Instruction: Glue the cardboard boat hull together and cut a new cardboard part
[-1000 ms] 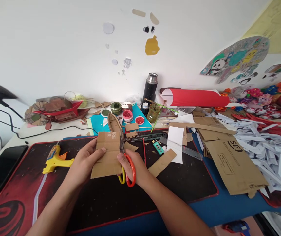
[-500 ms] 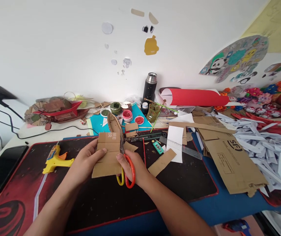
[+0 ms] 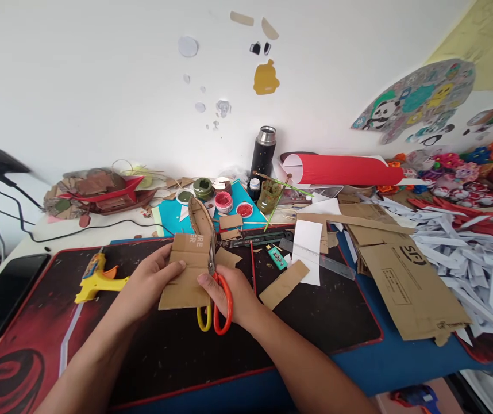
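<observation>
Cardboard piece [image 3: 186, 273], a creased brown rectangle, is held above the middle of the dark desk mat [image 3: 315, 322], long axis running away from the person; the left hand [image 3: 145, 284] pinches its left edge, thumb on top; the right hand [image 3: 233, 296] grips the orange-handled scissors [image 3: 214, 299], blades pointing away along the piece's right edge, just beside it; a yellow glue gun [image 3: 95, 278] lies toward the mat's left edge, a loose cardboard strip [image 3: 284, 284] to the right; the mat's near part gives open room.
</observation>
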Action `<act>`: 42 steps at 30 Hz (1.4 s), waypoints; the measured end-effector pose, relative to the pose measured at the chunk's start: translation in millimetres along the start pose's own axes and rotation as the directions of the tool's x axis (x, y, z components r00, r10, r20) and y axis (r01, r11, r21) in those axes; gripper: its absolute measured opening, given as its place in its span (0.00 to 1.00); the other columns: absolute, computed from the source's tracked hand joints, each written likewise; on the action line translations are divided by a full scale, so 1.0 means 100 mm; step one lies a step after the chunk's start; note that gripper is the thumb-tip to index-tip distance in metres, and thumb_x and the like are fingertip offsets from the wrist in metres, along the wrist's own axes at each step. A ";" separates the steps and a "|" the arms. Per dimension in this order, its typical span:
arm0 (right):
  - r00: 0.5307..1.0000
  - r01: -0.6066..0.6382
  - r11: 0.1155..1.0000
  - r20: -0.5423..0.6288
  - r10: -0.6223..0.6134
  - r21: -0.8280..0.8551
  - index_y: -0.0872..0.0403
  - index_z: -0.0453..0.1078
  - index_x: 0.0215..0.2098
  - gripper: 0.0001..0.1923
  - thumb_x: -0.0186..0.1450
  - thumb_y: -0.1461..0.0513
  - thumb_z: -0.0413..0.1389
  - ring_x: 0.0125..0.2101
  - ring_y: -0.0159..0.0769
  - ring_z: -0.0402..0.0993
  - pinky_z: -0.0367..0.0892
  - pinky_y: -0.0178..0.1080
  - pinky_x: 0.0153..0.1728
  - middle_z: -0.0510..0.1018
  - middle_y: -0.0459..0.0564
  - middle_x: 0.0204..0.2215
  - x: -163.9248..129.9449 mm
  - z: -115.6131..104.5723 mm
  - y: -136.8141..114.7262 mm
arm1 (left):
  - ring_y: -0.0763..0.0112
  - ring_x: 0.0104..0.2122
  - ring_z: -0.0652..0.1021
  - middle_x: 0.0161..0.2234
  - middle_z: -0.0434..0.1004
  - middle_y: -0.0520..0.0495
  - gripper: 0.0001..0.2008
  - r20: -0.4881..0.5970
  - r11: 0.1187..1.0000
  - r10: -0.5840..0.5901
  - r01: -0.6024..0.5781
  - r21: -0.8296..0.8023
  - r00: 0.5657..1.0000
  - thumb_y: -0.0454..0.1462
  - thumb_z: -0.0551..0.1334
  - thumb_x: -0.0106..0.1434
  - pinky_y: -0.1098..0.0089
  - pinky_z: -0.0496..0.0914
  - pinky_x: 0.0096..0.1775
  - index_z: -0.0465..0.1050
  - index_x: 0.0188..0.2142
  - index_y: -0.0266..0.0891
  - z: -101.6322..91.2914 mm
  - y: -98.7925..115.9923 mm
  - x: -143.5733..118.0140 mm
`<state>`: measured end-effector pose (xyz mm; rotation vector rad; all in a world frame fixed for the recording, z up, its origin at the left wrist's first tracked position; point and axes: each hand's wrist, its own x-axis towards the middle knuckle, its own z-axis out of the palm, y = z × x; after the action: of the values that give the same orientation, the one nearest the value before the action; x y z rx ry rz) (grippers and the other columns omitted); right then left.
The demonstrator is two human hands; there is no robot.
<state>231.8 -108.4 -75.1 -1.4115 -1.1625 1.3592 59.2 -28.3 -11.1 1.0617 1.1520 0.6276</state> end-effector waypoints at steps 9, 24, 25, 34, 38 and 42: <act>0.998 0.014 0.993 0.059 -0.008 -0.114 0.51 0.73 0.35 0.26 0.74 0.40 0.53 0.29 0.39 0.82 0.70 0.35 0.31 0.83 0.47 0.27 -0.01 0.00 -0.09 | 0.58 0.28 0.84 0.39 0.89 0.43 0.30 -0.013 0.994 -0.055 0.056 0.093 0.998 0.47 0.76 0.51 0.67 0.78 0.28 0.79 0.51 0.40 -0.11 0.07 0.01; 0.998 -0.066 0.925 0.018 0.064 0.375 0.53 0.71 0.44 0.33 0.65 0.34 0.59 0.17 0.35 0.76 0.72 0.34 0.19 0.79 0.44 0.23 0.03 0.01 -0.06 | 0.57 0.29 0.85 0.38 0.89 0.46 0.35 -0.027 0.994 -0.079 0.080 0.078 0.997 0.54 0.80 0.46 0.66 0.79 0.30 0.80 0.51 0.43 -0.34 0.16 -0.11; 0.998 -0.052 0.915 -0.014 0.062 0.399 0.53 0.71 0.44 0.34 0.64 0.33 0.60 0.16 0.34 0.76 0.71 0.34 0.18 0.79 0.43 0.23 0.04 -0.01 -0.08 | 0.56 0.31 0.85 0.38 0.89 0.46 0.33 0.056 0.989 -0.118 0.112 0.095 0.991 0.54 0.80 0.47 0.66 0.79 0.31 0.80 0.49 0.43 -0.36 0.14 -0.12; 1.000 -0.017 0.933 0.022 0.009 0.360 0.52 0.72 0.39 0.24 0.63 0.42 0.67 0.16 0.32 0.74 0.70 0.33 0.17 0.74 0.40 0.23 -0.02 -0.07 -0.19 | 0.59 0.33 0.84 0.38 0.87 0.44 0.20 0.446 0.947 -0.241 0.108 0.304 0.862 0.52 0.74 0.61 0.68 0.75 0.32 0.83 0.44 0.42 -0.46 0.02 -0.04; 0.999 0.032 0.927 -0.037 -0.019 0.373 0.51 0.69 0.36 0.21 0.64 0.45 0.67 0.15 0.31 0.72 0.70 0.33 0.18 0.71 0.38 0.20 -0.03 -0.04 -0.21 | 0.58 0.35 0.84 0.39 0.87 0.44 0.22 0.374 0.978 -0.183 0.131 0.160 0.909 0.53 0.74 0.61 0.66 0.77 0.36 0.84 0.48 0.44 -0.46 -0.03 0.00; 0.980 0.097 0.894 -0.199 -0.009 0.437 0.52 0.69 0.39 0.22 0.65 0.43 0.64 0.14 0.33 0.72 0.70 0.34 0.17 0.74 0.40 0.21 0.00 -0.08 -0.20 | 0.45 0.49 0.84 0.49 0.86 0.38 0.40 0.472 0.999 0.025 -0.012 -0.031 0.881 0.65 0.74 0.52 0.58 0.78 0.47 0.81 0.56 0.45 -0.47 -0.14 -0.03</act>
<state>238.9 -103.3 -54.8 -1.1370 -0.6984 1.3135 12.6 -20.3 -23.9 1.1258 0.7034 0.3643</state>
